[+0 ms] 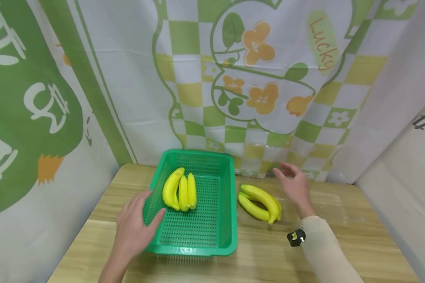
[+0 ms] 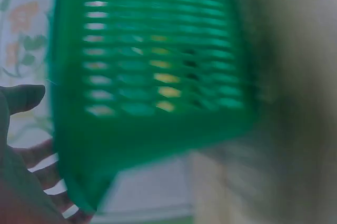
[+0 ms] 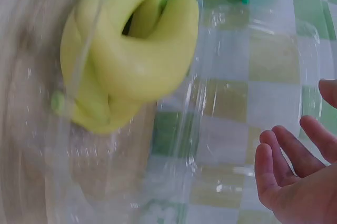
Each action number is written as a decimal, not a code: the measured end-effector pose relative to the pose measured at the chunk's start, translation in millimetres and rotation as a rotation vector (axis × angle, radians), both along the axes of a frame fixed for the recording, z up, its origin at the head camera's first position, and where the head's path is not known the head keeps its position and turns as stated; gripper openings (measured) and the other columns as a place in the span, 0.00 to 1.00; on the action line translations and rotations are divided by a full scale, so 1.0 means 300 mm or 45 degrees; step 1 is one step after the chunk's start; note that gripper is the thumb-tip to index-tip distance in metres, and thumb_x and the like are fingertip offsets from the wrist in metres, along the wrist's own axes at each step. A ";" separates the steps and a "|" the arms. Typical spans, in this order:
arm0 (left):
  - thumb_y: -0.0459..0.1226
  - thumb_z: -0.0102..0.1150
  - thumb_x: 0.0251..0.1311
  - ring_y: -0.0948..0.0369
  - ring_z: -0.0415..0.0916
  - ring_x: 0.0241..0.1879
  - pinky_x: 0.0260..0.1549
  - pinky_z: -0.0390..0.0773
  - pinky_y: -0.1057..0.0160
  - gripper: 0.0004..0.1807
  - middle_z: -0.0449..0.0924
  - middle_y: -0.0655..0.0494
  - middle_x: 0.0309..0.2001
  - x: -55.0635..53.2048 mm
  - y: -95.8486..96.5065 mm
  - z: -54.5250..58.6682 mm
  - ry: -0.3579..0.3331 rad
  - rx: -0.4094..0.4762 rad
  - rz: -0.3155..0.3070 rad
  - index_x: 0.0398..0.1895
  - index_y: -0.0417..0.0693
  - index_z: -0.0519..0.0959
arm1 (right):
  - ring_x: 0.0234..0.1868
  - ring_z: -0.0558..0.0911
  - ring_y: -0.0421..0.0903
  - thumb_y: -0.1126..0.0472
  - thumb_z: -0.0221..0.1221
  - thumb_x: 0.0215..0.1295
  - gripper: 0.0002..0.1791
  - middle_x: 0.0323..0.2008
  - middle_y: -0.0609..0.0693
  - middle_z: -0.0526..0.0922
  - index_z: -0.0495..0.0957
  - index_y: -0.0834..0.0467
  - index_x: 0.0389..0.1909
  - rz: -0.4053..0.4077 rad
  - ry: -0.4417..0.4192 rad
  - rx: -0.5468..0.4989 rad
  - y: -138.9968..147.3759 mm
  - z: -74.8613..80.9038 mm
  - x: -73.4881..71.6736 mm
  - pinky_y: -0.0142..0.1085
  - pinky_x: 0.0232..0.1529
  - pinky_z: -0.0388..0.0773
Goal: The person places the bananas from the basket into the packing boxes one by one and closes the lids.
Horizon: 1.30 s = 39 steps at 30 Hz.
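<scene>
A green perforated basket (image 1: 227,204) stands on the table with several yellow bananas (image 1: 178,192) lying in its left part. By the basket's left side is my left hand (image 1: 136,224), thumb and fingers spread apart, overlapping the rim in the head view. The left wrist view shows its fingers (image 2: 45,174) right at the basket's edge. Right of the basket, more yellow bananas (image 1: 260,202) lie in a clear plastic box (image 3: 210,129). My right hand (image 1: 293,184) hovers near the box's far side, fingers loosely bent and holding nothing; the bananas are apart from it.
The wooden table (image 1: 262,259) ends at the back against a hanging cloth (image 1: 233,133) with green checks and orange flowers. More printed cloth (image 1: 102,188) hangs on the left, and a pale cloth (image 1: 403,173) on the right. A small black device (image 1: 296,237) sits at my right wrist.
</scene>
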<state>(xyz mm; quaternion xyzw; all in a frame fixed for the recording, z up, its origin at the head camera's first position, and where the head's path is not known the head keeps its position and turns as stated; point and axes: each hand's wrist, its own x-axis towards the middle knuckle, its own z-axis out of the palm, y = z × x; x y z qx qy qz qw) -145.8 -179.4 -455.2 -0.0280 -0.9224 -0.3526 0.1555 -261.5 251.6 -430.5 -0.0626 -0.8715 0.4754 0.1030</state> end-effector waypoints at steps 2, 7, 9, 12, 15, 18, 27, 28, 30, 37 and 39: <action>0.50 0.61 0.74 0.35 0.60 0.77 0.69 0.58 0.20 0.36 0.68 0.40 0.78 -0.032 0.036 0.046 -0.013 0.044 -0.069 0.79 0.46 0.65 | 0.70 0.79 0.59 0.43 0.61 0.77 0.33 0.71 0.60 0.79 0.74 0.58 0.74 -0.023 0.024 -0.011 0.021 0.009 -0.001 0.54 0.69 0.78; 0.52 0.58 0.77 0.38 0.60 0.79 0.73 0.62 0.26 0.36 0.64 0.43 0.80 -0.125 0.153 0.141 -0.116 0.226 -0.259 0.81 0.49 0.62 | 0.70 0.79 0.60 0.43 0.59 0.79 0.33 0.70 0.62 0.80 0.73 0.60 0.74 -0.085 0.046 -0.037 0.055 0.028 -0.011 0.53 0.72 0.77; 0.53 0.57 0.77 0.41 0.60 0.80 0.74 0.65 0.30 0.36 0.63 0.45 0.81 -0.164 0.201 0.169 -0.177 0.293 -0.329 0.82 0.51 0.62 | 0.71 0.78 0.61 0.44 0.58 0.79 0.33 0.70 0.62 0.79 0.72 0.60 0.75 -0.107 0.034 -0.046 0.064 0.036 -0.015 0.54 0.72 0.76; 0.55 0.55 0.78 0.46 0.60 0.81 0.75 0.68 0.36 0.36 0.64 0.49 0.81 -0.222 0.273 0.198 -0.235 0.406 -0.426 0.82 0.53 0.62 | 0.71 0.79 0.62 0.46 0.60 0.79 0.33 0.70 0.64 0.79 0.71 0.59 0.76 -0.142 0.042 -0.041 0.079 0.049 -0.018 0.55 0.72 0.76; 0.57 0.55 0.78 0.51 0.61 0.82 0.76 0.68 0.41 0.35 0.66 0.53 0.80 -0.279 0.346 0.219 -0.270 0.548 -0.491 0.81 0.55 0.63 | 0.71 0.79 0.63 0.48 0.61 0.78 0.33 0.71 0.65 0.78 0.69 0.59 0.77 -0.163 0.039 -0.039 0.098 0.061 -0.022 0.56 0.71 0.78; 0.59 0.52 0.78 0.52 0.62 0.81 0.78 0.67 0.42 0.34 0.67 0.56 0.79 -0.338 0.416 0.238 -0.323 0.711 -0.509 0.80 0.57 0.64 | 0.73 0.77 0.63 0.50 0.60 0.78 0.34 0.73 0.64 0.76 0.67 0.57 0.79 -0.180 0.007 -0.052 0.115 0.074 -0.028 0.56 0.71 0.78; 0.64 0.47 0.76 0.49 0.58 0.82 0.80 0.63 0.42 0.41 0.61 0.51 0.82 -0.510 0.586 0.267 -0.491 1.066 -0.512 0.82 0.52 0.61 | 0.74 0.76 0.60 0.53 0.61 0.76 0.37 0.76 0.61 0.72 0.63 0.53 0.82 -0.251 -0.062 -0.123 0.134 0.099 -0.052 0.53 0.72 0.77; 0.64 0.47 0.76 0.48 0.56 0.83 0.80 0.61 0.42 0.41 0.59 0.50 0.83 -0.525 0.598 0.266 -0.517 1.081 -0.515 0.83 0.52 0.60 | 0.74 0.77 0.60 0.53 0.61 0.76 0.37 0.76 0.61 0.72 0.62 0.52 0.83 -0.253 -0.073 -0.125 0.133 0.101 -0.052 0.53 0.72 0.77; 0.64 0.45 0.77 0.47 0.52 0.84 0.82 0.58 0.41 0.43 0.54 0.49 0.85 -0.554 0.618 0.261 -0.569 1.094 -0.532 0.84 0.51 0.58 | 0.73 0.78 0.59 0.53 0.62 0.76 0.38 0.76 0.61 0.73 0.61 0.51 0.83 -0.256 -0.083 -0.140 0.131 0.102 -0.052 0.52 0.71 0.78; 0.64 0.39 0.79 0.48 0.41 0.87 0.84 0.47 0.37 0.42 0.41 0.51 0.89 -0.615 0.666 0.245 -0.695 1.052 -0.637 0.87 0.55 0.50 | 0.67 0.82 0.57 0.50 0.60 0.77 0.36 0.72 0.59 0.78 0.64 0.49 0.82 -0.288 -0.095 -0.114 0.131 0.109 -0.057 0.32 0.53 0.78; 0.64 0.36 0.79 0.48 0.39 0.88 0.84 0.45 0.36 0.42 0.39 0.52 0.89 -0.618 0.677 0.248 -0.714 1.013 -0.677 0.88 0.57 0.48 | 0.66 0.82 0.57 0.48 0.60 0.77 0.35 0.71 0.60 0.79 0.64 0.49 0.82 -0.299 -0.087 -0.108 0.135 0.112 -0.056 0.28 0.47 0.75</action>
